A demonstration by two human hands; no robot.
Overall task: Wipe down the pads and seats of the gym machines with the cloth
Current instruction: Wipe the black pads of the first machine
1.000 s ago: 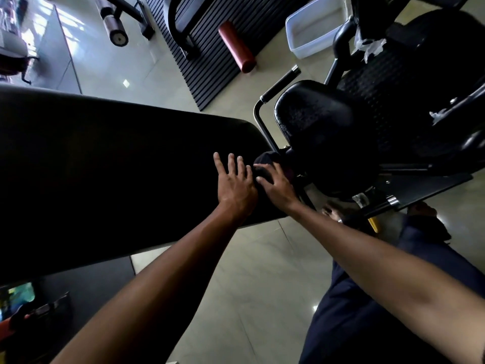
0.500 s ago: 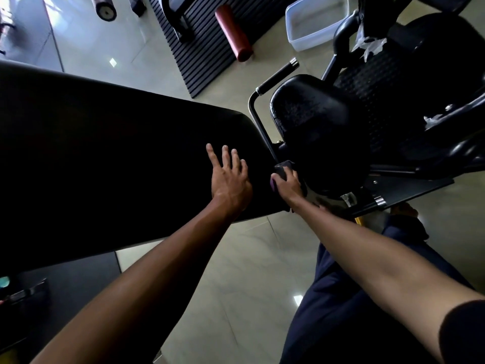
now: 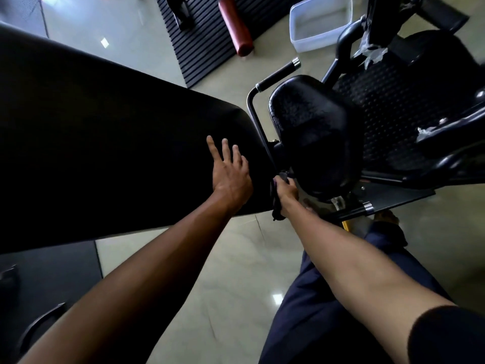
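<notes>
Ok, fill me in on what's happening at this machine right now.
A person is wiping down a gym machine. The left hand lies flat, fingers spread, on the long black back pad, near its lower end. The right hand has a closed grip on a dark cloth, down in the gap between that pad and the black seat. The cloth hangs below the fist. A clear plastic tub and a red foam roller sit on the floor beyond.

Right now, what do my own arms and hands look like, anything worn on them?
Both forearms are bare, and so are the left hand and the right hand: no gloves, watch or rings show. A black sleeve covers the right upper arm at the frame's lower right corner. No sleeve shows on the left arm within view.
</notes>
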